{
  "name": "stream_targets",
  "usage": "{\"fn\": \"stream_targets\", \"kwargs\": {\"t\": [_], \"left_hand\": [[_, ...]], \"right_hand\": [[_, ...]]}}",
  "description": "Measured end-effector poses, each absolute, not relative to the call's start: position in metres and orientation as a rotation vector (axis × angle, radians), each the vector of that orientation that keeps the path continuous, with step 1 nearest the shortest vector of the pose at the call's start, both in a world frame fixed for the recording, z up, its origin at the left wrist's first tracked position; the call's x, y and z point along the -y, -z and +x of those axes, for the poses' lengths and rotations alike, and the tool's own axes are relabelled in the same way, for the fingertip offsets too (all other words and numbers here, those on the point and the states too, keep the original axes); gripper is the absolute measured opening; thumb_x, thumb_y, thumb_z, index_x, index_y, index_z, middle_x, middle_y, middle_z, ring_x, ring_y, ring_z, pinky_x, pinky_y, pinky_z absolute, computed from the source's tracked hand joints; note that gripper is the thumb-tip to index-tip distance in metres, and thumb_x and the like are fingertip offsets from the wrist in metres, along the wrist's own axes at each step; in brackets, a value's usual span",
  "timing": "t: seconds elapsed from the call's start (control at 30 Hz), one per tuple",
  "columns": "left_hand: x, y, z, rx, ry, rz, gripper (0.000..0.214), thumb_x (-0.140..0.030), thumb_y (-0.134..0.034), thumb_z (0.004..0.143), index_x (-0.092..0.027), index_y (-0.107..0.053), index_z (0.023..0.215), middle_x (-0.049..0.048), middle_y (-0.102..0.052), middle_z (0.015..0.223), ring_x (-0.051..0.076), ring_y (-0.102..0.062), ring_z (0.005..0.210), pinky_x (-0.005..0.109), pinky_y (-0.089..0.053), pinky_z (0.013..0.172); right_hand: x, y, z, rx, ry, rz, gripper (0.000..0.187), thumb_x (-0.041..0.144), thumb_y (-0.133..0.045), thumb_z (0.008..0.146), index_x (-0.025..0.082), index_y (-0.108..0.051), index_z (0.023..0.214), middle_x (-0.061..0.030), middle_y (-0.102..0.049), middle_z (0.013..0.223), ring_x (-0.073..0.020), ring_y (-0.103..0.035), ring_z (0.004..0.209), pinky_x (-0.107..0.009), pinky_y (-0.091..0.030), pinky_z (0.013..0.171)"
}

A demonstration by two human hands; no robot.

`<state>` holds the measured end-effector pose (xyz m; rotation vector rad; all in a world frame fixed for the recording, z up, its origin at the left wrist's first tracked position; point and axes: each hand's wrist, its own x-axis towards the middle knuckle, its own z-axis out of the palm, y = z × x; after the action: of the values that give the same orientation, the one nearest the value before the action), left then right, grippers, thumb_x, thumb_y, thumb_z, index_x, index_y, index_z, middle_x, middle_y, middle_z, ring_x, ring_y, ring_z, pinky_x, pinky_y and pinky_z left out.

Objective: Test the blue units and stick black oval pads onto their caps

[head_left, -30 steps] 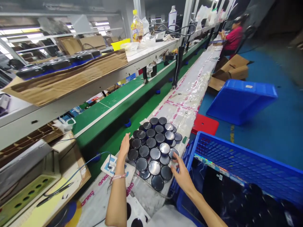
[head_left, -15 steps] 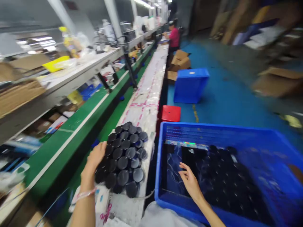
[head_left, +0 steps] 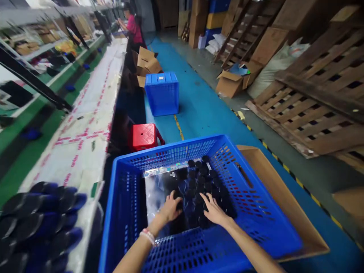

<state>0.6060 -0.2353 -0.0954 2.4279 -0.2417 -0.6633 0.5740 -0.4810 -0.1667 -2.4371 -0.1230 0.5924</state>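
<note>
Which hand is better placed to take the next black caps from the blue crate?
Probably the right hand: it lies flat on the black caps inside the blue crate, while the left hand sits at the cluster's left edge.

- This is a factory assembly hall. Left of the blue crate (head_left: 170, 149) runs a long desk (head_left: 85, 125) covered in printed plastic film, with a green conveyor belt (head_left: 17, 159) beyond it.
- Loaded shelving (head_left: 34, 41) stands over the line, far left of the crate.
- Black round parts (head_left: 199, 178) lie in bulk inside the crate.
- Beyond the crate are a red stool (head_left: 144, 135), a second crate (head_left: 162, 93), cardboard boxes (head_left: 231, 83) and a co-worker (head_left: 133, 28) at the line.
- Right of the crate, wooden pallets (head_left: 313, 113) edge a blue painted floor (head_left: 204, 110) with a yellow-black stripe (head_left: 284, 167).
</note>
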Motion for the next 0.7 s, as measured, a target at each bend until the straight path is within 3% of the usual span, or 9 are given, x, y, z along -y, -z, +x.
{"fn": "stream_targets", "kwargs": {"t": [0.17,0.27,0.37,0.57,0.7], "left_hand": [[0.338,0.217,0.652,0.070,0.786,2.485,0.053,-0.030,-0.059,0.085,-0.021,-0.039,0.133,0.0111,-0.031,0.144,0.032,-0.038,0.126,0.056,-0.037,0.098],[0.375,0.274,0.690,-0.035,0.762,2.518,0.060,-0.031,-0.058,0.085,-0.024,-0.030,0.138,0.0108,-0.021,0.148,0.035,-0.030,0.130,0.059,-0.034,0.100],[0.391,0.314,0.710,-0.043,0.765,2.532,0.058,-0.029,-0.057,0.086,-0.025,-0.031,0.138,0.0098,-0.021,0.148,0.034,-0.031,0.130,0.059,-0.034,0.100],[0.369,0.331,0.686,-0.032,0.826,2.584,0.052,-0.028,-0.054,0.088,-0.026,-0.035,0.136,0.0099,-0.028,0.145,0.030,-0.041,0.122,0.052,-0.043,0.095],[0.350,0.324,0.669,-0.084,0.872,2.665,0.056,-0.030,-0.057,0.086,-0.026,-0.033,0.137,0.0106,-0.026,0.145,0.032,-0.039,0.123,0.054,-0.041,0.095]], "right_hand": [[0.548,0.244,0.638,0.187,-0.601,-2.606,0.062,0.028,-0.063,0.083,0.025,-0.035,0.138,-0.0106,-0.023,0.147,-0.0361,-0.026,0.131,-0.056,-0.037,0.096],[0.561,0.288,0.683,0.203,-0.534,-2.695,0.057,0.031,-0.058,0.087,0.024,-0.034,0.138,-0.0101,-0.021,0.148,-0.0340,-0.027,0.131,-0.056,-0.031,0.101],[0.557,0.323,0.717,0.184,-0.481,-2.769,0.054,0.034,-0.054,0.089,0.022,-0.034,0.138,-0.0107,-0.025,0.146,-0.0321,-0.032,0.128,-0.056,-0.029,0.102],[0.520,0.345,0.718,0.162,-0.470,-2.821,0.056,0.037,-0.055,0.088,0.020,-0.034,0.137,-0.0113,-0.025,0.145,-0.0327,-0.031,0.128,-0.056,-0.027,0.102],[0.491,0.341,0.706,0.142,-0.522,-2.815,0.064,0.033,-0.053,0.086,0.022,-0.024,0.142,-0.0137,-0.018,0.148,-0.0333,-0.038,0.121,-0.052,-0.037,0.095]]}}
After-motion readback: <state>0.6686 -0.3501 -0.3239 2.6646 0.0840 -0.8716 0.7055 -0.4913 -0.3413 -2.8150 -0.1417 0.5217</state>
